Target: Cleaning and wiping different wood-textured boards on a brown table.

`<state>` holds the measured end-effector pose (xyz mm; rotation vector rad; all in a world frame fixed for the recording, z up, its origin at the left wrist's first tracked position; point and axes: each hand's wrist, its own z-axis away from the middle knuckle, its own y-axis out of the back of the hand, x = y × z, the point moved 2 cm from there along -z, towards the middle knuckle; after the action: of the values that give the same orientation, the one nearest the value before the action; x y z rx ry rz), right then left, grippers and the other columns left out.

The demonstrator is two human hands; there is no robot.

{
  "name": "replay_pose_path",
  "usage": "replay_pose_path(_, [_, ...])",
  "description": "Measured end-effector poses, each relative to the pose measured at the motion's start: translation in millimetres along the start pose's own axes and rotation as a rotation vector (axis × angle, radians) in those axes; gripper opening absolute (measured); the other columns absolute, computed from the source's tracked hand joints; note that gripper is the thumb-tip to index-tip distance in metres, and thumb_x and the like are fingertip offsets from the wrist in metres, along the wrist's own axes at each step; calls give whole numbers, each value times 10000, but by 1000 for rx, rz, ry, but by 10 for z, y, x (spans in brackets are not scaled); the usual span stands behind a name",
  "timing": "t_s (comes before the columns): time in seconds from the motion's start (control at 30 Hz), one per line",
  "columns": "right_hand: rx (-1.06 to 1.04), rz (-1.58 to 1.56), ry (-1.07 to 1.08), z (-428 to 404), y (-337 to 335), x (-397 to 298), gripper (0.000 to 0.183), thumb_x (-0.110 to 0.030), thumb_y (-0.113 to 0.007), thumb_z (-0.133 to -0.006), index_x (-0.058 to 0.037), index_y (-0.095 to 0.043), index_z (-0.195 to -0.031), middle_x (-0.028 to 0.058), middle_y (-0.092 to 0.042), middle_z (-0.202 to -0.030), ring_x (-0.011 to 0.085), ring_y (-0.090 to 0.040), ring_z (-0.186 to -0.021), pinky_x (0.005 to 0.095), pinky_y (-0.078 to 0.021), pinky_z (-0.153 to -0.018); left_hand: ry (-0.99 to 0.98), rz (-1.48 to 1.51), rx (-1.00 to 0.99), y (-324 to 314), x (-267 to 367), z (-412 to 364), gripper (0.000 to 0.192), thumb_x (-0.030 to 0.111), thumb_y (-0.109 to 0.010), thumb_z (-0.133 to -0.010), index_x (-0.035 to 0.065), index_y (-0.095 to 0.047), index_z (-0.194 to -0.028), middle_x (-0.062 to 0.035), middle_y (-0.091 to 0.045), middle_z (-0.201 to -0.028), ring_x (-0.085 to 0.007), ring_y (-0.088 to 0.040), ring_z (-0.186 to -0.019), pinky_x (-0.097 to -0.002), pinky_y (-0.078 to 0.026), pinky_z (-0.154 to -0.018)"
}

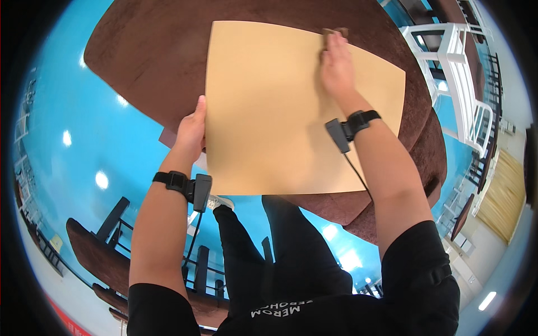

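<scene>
A large tan board (269,109) with a smooth face lies before me, partly over the brown tabletop (143,50), its near edge reaching towards my legs. My left hand (192,130) grips its left edge, thumb along the rim and the other fingers hidden beneath. On the upper right of the board rests my right hand (338,67), blurred, fingers stretched towards the far edge. Under and beyond those fingers shows a small brown item (344,32), perhaps a cloth; the hand covers most of it. Each wrist wears a black strap with a small grey device and a cable.
A white slatted chair (458,80) stands to the right of the table. Brown benches with black legs (96,243) are behind me on the left. The floor (84,138) is glossy blue. A yellow curtain (500,197) hangs at the far right.
</scene>
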<state>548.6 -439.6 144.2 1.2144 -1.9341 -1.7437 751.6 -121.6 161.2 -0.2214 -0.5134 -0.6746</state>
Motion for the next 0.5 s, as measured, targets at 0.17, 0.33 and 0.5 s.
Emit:
replay_pose_path(0.17, [-120,-207,173,-354,-506,-1416,506,-170,-482,-1012,-1,-449,-1489,186,-392,-1589,360,-332,-1491,467,-271,-1230,42,45,-141,171,-36,-88,700,640,-464,-1022,-22,-686,-1075,-45,-654,-827,-145,-577,-668,-316,-453,-584])
replay_pose_path(0.33, [-174,-221,383,-434,-556,-1677,500,-132,-504,-1003,-4,-453,-1484,171,-387,-1596,357,-341,-1486,474,-274,-1224,173,273,-399,133,179,159,971,740,-179,-1011,-90,-528,-1375,-198,-644,-1312,-275,-626,-1197,-408,-453,-1057])
replay_pose_path(0.5, [-279,-188,533,269,-341,-2005,565,-92,-545,-954,-7,-435,-1501,160,-387,-1600,344,-340,-1493,495,-254,-1231,182,323,-449,251,166,142,1002,760,-151,-996,-85,-534,-1374,-193,-643,-1319,-282,-622,-1214,-424,-454,-1064])
